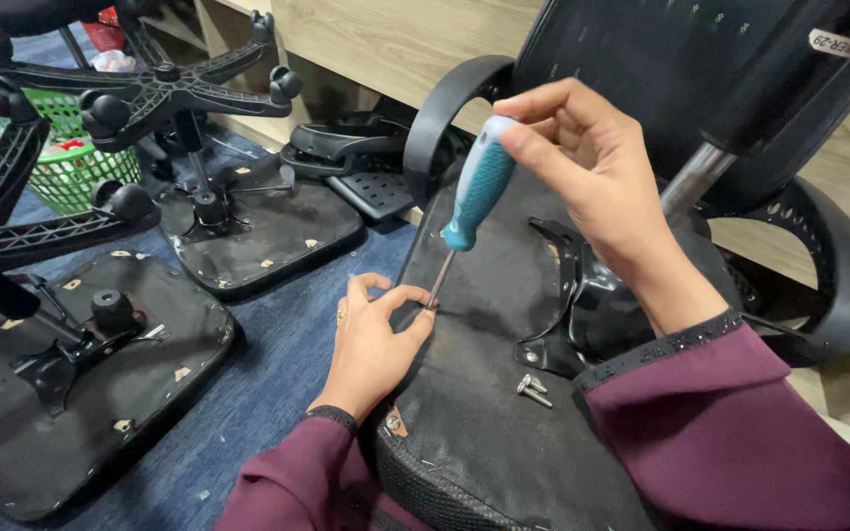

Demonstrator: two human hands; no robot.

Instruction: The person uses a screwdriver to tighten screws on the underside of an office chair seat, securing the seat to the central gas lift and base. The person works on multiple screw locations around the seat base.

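Observation:
My right hand [597,172] grips a screwdriver with a teal and white handle [478,185]; it stands nearly upright, its tip on the underside of an overturned black office chair seat [489,393]. My left hand [374,339] pinches at the tip, thumb and forefinger around a small screw, resting on the seat's left edge. A black metal mechanism plate [573,295] is mounted on the seat to the right of the tip. Two loose screws [533,389] lie on the seat near my right sleeve. A black armrest loop [442,113] rises behind the screwdriver.
Two more upturned chair seats [100,393] [268,226] with wheeled star bases [150,88] lie to the left on blue carpet [277,344]. A green basket [71,167] stands at the far left. A wooden wall panel [395,39] runs behind. A second armrest [838,275] curves at right.

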